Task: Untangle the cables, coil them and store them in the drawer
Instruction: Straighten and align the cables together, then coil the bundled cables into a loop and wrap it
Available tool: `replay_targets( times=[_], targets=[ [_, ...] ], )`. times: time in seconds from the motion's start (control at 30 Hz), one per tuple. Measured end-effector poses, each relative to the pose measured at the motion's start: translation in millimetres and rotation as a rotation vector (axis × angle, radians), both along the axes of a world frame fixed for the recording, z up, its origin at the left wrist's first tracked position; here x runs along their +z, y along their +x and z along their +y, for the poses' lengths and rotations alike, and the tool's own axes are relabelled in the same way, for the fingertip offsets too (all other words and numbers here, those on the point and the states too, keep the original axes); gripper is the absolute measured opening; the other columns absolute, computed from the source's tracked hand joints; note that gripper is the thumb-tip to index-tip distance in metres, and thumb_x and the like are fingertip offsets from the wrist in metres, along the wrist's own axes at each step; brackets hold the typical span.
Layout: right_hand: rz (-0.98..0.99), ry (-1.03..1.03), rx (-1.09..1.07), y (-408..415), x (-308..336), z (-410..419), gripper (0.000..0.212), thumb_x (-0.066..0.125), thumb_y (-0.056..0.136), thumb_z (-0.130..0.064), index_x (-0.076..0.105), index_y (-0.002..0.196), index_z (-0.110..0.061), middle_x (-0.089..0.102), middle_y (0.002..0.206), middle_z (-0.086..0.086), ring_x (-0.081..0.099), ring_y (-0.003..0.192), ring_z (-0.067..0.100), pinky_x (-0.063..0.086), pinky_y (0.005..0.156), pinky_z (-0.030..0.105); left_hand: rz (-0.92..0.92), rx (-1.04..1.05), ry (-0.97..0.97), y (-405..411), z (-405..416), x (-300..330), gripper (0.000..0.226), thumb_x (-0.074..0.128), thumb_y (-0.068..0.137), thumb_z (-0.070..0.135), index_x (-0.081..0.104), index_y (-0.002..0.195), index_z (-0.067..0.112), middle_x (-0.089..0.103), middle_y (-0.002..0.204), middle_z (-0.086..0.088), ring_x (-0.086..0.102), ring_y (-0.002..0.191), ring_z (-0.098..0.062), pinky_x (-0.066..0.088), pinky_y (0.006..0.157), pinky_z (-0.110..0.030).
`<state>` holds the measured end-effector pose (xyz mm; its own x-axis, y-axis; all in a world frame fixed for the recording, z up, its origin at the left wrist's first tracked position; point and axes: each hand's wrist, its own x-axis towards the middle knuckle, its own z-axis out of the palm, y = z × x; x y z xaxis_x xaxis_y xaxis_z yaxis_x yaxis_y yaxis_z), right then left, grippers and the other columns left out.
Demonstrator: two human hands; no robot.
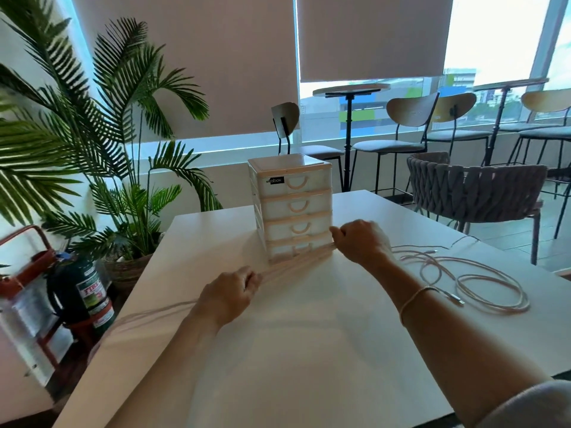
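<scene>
A pale pink cable runs blurred and taut between my two hands, low in front of the drawer unit. My left hand grips it near the table's left side, and its loose tail trails off the left edge. My right hand grips the same cable beside the bottom drawer. More pink cable lies in loose loops on the table to the right, with a silver plug near my right wrist. The white four-drawer unit stands upright with all drawers shut.
The white table fills the foreground. A palm plant and a fire extinguisher stand off its left edge. A woven chair sits at the far right corner, with stools and high tables behind by the window.
</scene>
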<state>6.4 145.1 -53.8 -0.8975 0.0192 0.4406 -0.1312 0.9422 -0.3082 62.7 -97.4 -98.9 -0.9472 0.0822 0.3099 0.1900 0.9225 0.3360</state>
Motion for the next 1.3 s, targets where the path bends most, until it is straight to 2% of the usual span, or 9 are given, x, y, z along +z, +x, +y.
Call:
replay_targets(
  times=[0.27, 0.5, 0.63, 0.73, 0.9, 1.0, 1.07, 1.17, 1.3],
  targets=[
    [0.098, -0.014, -0.076, 5, 27, -5, 0.047, 0.036, 0.095, -0.040, 0.070, 0.089, -0.008, 0.067, 0.094, 0.015, 0.060, 0.090, 0.032, 0.039, 0.066, 0.029, 0.031, 0.085, -0.176, 24, -56, 18, 0.026, 0.024, 0.098, 0.042, 0.038, 0.092, 0.021, 0.065, 0.096, -0.011, 0.061, 0.092, -0.031, 0.039, 0.068, -0.034],
    [0.117, -0.092, -0.211, 1, 30, 32, 0.048, 0.035, 0.095, -0.037, 0.069, 0.089, -0.004, 0.064, 0.087, 0.017, 0.058, 0.083, 0.034, 0.041, 0.066, 0.031, -0.088, 0.234, -0.156, 53, -124, 15, 0.049, 0.024, 0.095, 0.050, 0.056, 0.123, 0.027, 0.064, 0.119, -0.006, 0.057, 0.113, -0.025, 0.044, 0.090, -0.035],
    [0.072, -0.164, -0.242, 4, 22, 49, 0.046, 0.036, 0.096, -0.038, 0.069, 0.097, -0.004, 0.065, 0.099, 0.020, 0.059, 0.093, 0.036, 0.043, 0.072, 0.034, 0.046, 0.210, -0.132, 55, -122, 49, 0.055, 0.024, 0.092, 0.052, 0.063, 0.109, 0.017, 0.068, 0.097, -0.010, 0.062, 0.096, -0.026, 0.039, 0.072, -0.031],
    [-0.194, -0.144, -0.248, 9, 15, 58, 0.047, 0.040, 0.095, -0.043, 0.064, 0.105, -0.004, 0.062, 0.111, 0.018, 0.057, 0.101, 0.033, 0.040, 0.076, 0.032, 0.209, 0.197, -0.247, 55, -104, 89, 0.055, 0.025, 0.093, 0.050, 0.062, 0.100, 0.011, 0.060, 0.073, -0.003, 0.057, 0.072, -0.021, 0.033, 0.061, -0.028],
    [-0.216, -0.005, -0.001, 28, 49, 6, 0.045, 0.030, 0.099, -0.038, 0.050, 0.120, -0.004, 0.058, 0.116, 0.018, 0.056, 0.103, 0.032, 0.043, 0.079, 0.036, 0.316, 0.093, -0.248, 49, -53, 140, 0.059, 0.023, 0.093, 0.052, 0.060, 0.108, 0.008, 0.058, 0.076, -0.009, 0.059, 0.078, -0.028, 0.044, 0.068, -0.032],
    [-0.154, -0.325, 0.332, 59, 93, -62, 0.038, 0.026, 0.102, -0.028, 0.043, 0.130, -0.007, 0.054, 0.123, 0.019, 0.055, 0.110, 0.034, 0.046, 0.093, 0.040, 0.333, 0.047, -0.217, 49, -11, 158, 0.051, 0.025, 0.098, 0.045, 0.057, 0.116, 0.009, 0.063, 0.100, -0.018, 0.060, 0.095, -0.032, 0.044, 0.080, -0.035],
    [-0.268, -0.494, 0.569, 75, 114, -92, 0.054, 0.023, 0.100, -0.043, 0.058, 0.115, -0.005, 0.062, 0.109, 0.020, 0.061, 0.098, 0.032, 0.047, 0.091, 0.042, 0.332, 0.037, -0.235, 49, 9, 168, 0.052, 0.023, 0.099, 0.045, 0.057, 0.114, 0.009, 0.063, 0.106, -0.016, 0.059, 0.099, -0.031, 0.043, 0.081, -0.035],
    [-0.350, -0.674, 0.599, 83, 134, -99, 0.064, 0.023, 0.096, -0.054, 0.058, 0.066, -0.009, 0.047, 0.056, 0.006, 0.041, 0.045, 0.017, 0.037, 0.048, 0.025, 0.337, 0.021, -0.154, 50, 16, 181, 0.052, 0.023, 0.099, 0.044, 0.057, 0.110, 0.006, 0.063, 0.102, -0.016, 0.058, 0.096, -0.031, 0.041, 0.075, -0.034],
    [-0.336, -0.672, 0.636, 86, 148, -81, 0.053, 0.038, 0.095, -0.050, 0.050, 0.058, -0.014, 0.033, 0.045, -0.006, 0.023, 0.037, 0.008, 0.018, 0.041, 0.019, 0.225, -0.085, 0.078, 54, 20, 192, 0.040, 0.030, 0.100, 0.037, 0.056, 0.098, 0.007, 0.058, 0.087, -0.007, 0.052, 0.081, -0.022, 0.035, 0.071, -0.028]
  ],
)
